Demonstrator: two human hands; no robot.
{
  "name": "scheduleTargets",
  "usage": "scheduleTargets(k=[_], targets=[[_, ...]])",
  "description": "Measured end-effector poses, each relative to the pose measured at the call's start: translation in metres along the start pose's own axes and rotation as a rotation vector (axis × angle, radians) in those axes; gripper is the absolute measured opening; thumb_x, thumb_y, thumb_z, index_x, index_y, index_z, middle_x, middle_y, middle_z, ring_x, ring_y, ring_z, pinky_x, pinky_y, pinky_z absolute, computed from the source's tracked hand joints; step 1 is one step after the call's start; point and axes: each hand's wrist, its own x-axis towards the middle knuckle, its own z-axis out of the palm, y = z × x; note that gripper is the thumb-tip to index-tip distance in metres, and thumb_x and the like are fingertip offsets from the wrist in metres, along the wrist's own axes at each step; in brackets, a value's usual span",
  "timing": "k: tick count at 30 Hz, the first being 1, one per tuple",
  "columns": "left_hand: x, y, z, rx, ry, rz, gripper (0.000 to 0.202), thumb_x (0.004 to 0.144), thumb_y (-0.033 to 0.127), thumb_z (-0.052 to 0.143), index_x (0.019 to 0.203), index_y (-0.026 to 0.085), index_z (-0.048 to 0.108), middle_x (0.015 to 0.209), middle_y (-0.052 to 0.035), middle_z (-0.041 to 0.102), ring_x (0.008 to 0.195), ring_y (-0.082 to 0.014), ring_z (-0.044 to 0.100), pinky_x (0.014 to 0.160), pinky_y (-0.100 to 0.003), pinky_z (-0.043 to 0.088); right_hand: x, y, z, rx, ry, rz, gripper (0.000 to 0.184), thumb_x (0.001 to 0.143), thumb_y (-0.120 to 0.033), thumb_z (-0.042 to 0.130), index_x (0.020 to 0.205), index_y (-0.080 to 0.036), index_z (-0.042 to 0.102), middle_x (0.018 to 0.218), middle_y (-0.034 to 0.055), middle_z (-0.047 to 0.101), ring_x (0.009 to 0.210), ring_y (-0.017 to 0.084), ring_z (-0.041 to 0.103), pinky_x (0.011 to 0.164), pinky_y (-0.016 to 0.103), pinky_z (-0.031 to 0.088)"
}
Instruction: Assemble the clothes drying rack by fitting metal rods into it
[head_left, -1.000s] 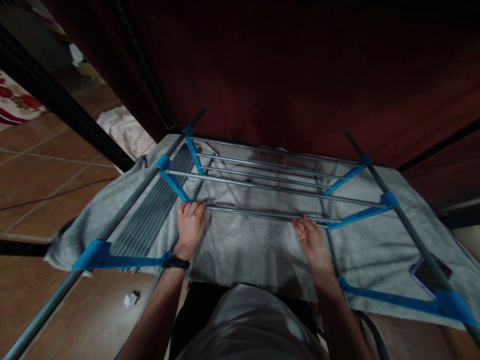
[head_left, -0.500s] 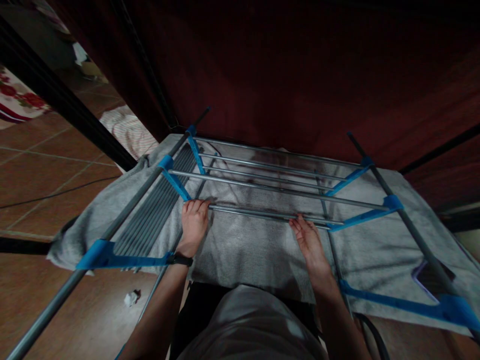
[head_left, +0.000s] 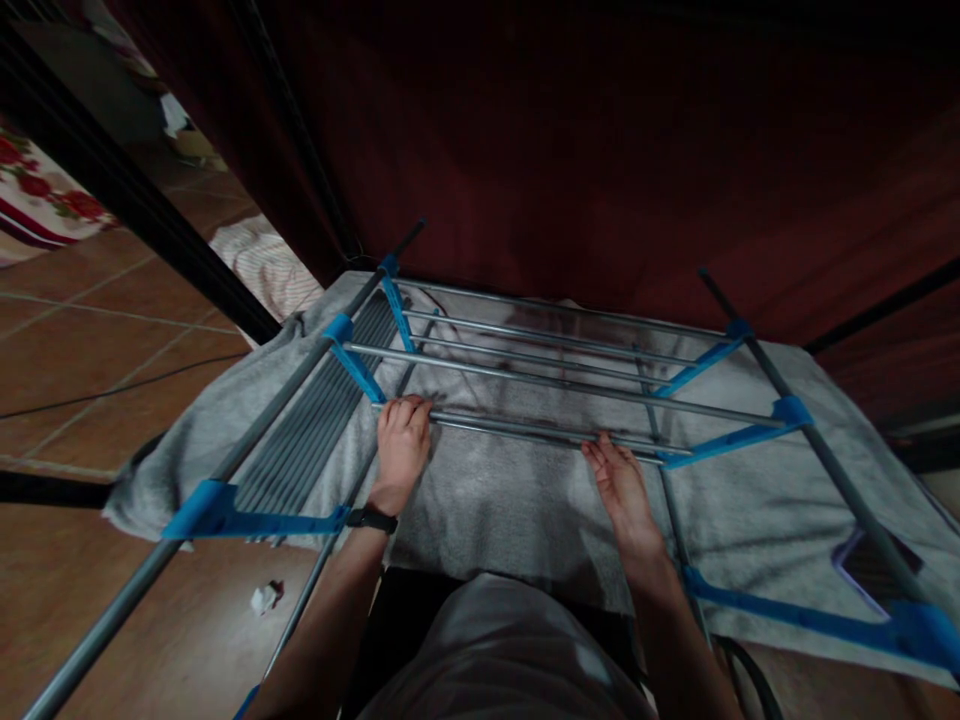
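Observation:
A partly assembled drying rack of grey tubes [head_left: 279, 400] and blue plastic brackets [head_left: 356, 370] stands in front of me. Low across its middle run two close parallel metal rods [head_left: 510, 432]. My left hand [head_left: 403, 445], a dark band on its wrist, is closed over their left end, beside a blue bracket. Near the right end, my right hand [head_left: 616, 475] has its palm turned up and its fingertips pinching the rods from my side. Close by that hand is the right blue bracket [head_left: 701, 447]. Further rods [head_left: 547, 381] span the rack behind.
Beneath the rack lies a grey blanket [head_left: 517, 510]. Several loose grey tubes [head_left: 315, 430] lie side by side at the left. A phone-like dark object [head_left: 877, 570] rests at the right. A dark red curtain [head_left: 585, 170] hangs behind. Crumpled white paper [head_left: 264, 598] lies on the tiled floor.
The view has shifted slightly, so the rack appears a little further right. My left hand has moved slightly right along the rods. My right hand keeps nearly the same place on them.

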Motion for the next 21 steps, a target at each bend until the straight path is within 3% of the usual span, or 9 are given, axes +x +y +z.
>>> scheduleTargets(k=[3, 5, 7, 9, 12, 15, 18, 21], targets=[[-0.010, 0.005, 0.003, -0.098, 0.133, -0.149, 0.031, 0.096, 0.019, 0.056, 0.122, 0.020, 0.073, 0.130, -0.0172, 0.064, 0.127, -0.0346, 0.055, 0.115, -0.054, 0.036, -0.002, -0.002, 0.002, 0.007, -0.005, 0.006, 0.021, 0.070, -0.027, 0.093, 0.074, -0.027, 0.072, 0.083, -0.0032, 0.077, 0.081, 0.016, 0.075, 0.089, 0.032, 0.065], [-0.018, 0.005, 0.005, -0.234, 0.282, -0.315, 0.025, 0.091, 0.023, 0.067, 0.115, 0.019, 0.072, 0.128, -0.0167, 0.063, 0.128, -0.0345, 0.053, 0.117, -0.054, 0.034, -0.002, -0.003, 0.002, 0.013, -0.012, 0.009, 0.023, 0.069, -0.028, 0.094, 0.074, -0.027, 0.072, 0.083, -0.0034, 0.077, 0.080, 0.015, 0.075, 0.087, 0.031, 0.065], [-0.023, 0.000, 0.008, -0.426, 0.445, -0.490, 0.022, 0.084, 0.024, 0.076, 0.105, 0.020, 0.069, 0.119, -0.0124, 0.064, 0.121, -0.0296, 0.056, 0.114, -0.047, 0.039, -0.002, -0.003, 0.002, 0.011, -0.018, 0.006, 0.024, 0.068, -0.029, 0.095, 0.075, -0.027, 0.072, 0.082, -0.0033, 0.076, 0.080, 0.015, 0.075, 0.086, 0.031, 0.066], [-0.023, -0.006, 0.010, -0.625, 0.545, -0.654, 0.020, 0.083, 0.023, 0.077, 0.098, 0.021, 0.065, 0.103, -0.0056, 0.064, 0.102, -0.0214, 0.062, 0.100, -0.037, 0.049, -0.002, -0.003, 0.001, 0.006, -0.020, 0.005, 0.025, 0.068, -0.030, 0.095, 0.077, -0.025, 0.072, 0.082, -0.0028, 0.076, 0.080, 0.016, 0.075, 0.086, 0.031, 0.066], [-0.015, -0.012, 0.009, -0.994, 0.534, -0.943, 0.012, 0.084, 0.020, 0.072, 0.091, 0.019, 0.063, 0.082, 0.0003, 0.064, 0.075, -0.0131, 0.063, 0.076, -0.025, 0.052, -0.001, -0.003, -0.001, -0.010, -0.024, 0.008, 0.023, 0.070, -0.028, 0.093, 0.079, -0.025, 0.073, 0.083, -0.0025, 0.076, 0.082, 0.016, 0.075, 0.087, 0.031, 0.065], [-0.005, -0.012, 0.004, -1.392, 0.490, -1.161, 0.009, 0.082, 0.014, 0.070, 0.088, 0.017, 0.065, 0.080, -0.0022, 0.070, 0.075, -0.0129, 0.070, 0.074, -0.023, 0.054, -0.001, -0.002, -0.002, -0.026, -0.036, -0.011, 0.018, 0.075, -0.027, 0.089, 0.075, -0.026, 0.070, 0.082, -0.0031, 0.076, 0.082, 0.016, 0.075, 0.090, 0.033, 0.065], [0.003, -0.008, -0.003, -1.610, 0.489, -1.197, 0.006, 0.083, 0.011, 0.066, 0.085, 0.017, 0.066, 0.083, -0.0038, 0.074, 0.079, -0.0139, 0.073, 0.078, -0.025, 0.057, 0.000, -0.002, -0.003, -0.030, -0.030, -0.011, 0.017, 0.076, -0.025, 0.087, 0.074, -0.027, 0.070, 0.080, -0.0028, 0.075, 0.081, 0.016, 0.074, 0.090, 0.035, 0.064], [0.007, -0.004, -0.006, -1.683, 0.472, -1.151, 0.004, 0.091, 0.016, 0.066, 0.089, 0.016, 0.070, 0.091, -0.0056, 0.076, 0.083, -0.0135, 0.074, 0.079, -0.024, 0.057, 0.000, -0.002, -0.002, -0.024, -0.012, 0.008, 0.020, 0.072, -0.026, 0.090, 0.075, -0.027, 0.070, 0.082, -0.0023, 0.075, 0.082, 0.017, 0.074, 0.092, 0.036, 0.063]])
